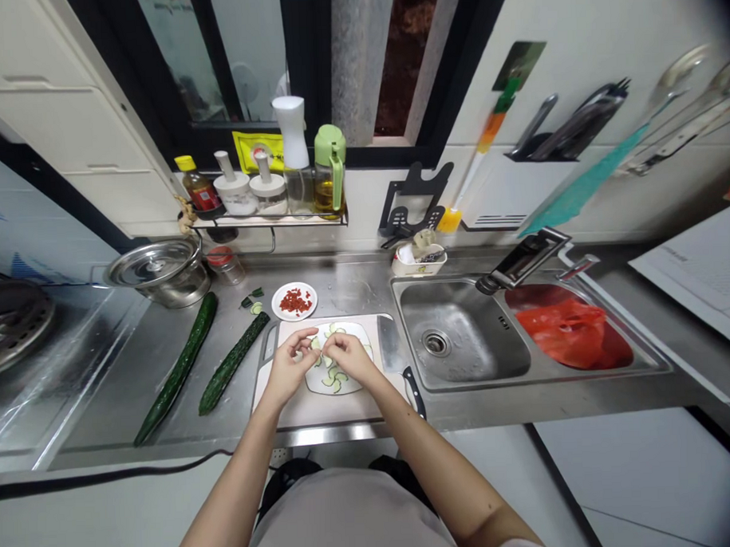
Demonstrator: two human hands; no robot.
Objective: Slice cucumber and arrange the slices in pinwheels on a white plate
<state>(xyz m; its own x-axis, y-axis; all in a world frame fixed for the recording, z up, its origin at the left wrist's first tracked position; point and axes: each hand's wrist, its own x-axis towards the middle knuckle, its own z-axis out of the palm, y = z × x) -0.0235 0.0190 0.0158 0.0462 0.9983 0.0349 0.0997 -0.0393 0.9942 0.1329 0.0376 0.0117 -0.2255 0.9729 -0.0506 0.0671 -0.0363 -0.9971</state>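
My left hand (292, 364) is over the left side of a white plate (358, 383), thumb and fingers closed around a thin cucumber slice (315, 344). Against the same slice, my right hand (349, 359) pinches with thumb and forefinger; its other fingers are curled. Thin green-rimmed cucumber slices (333, 379) lie on the plate in curved groups. Under the plate is a pale cutting board (298, 415). A knife (414, 393) with a black handle rests at the board's right edge. Beyond the board, a small white dish (312, 306) holds chopped red pieces (295, 301).
Left of the board lie a long cucumber (177, 368), a cut cucumber (233, 364) and cucumber scraps (255, 301). A lidded steel pot (161, 273) stands behind them. To the right are a steel sink (463, 334), a faucet (523, 260) and a red plastic bag (564, 330).
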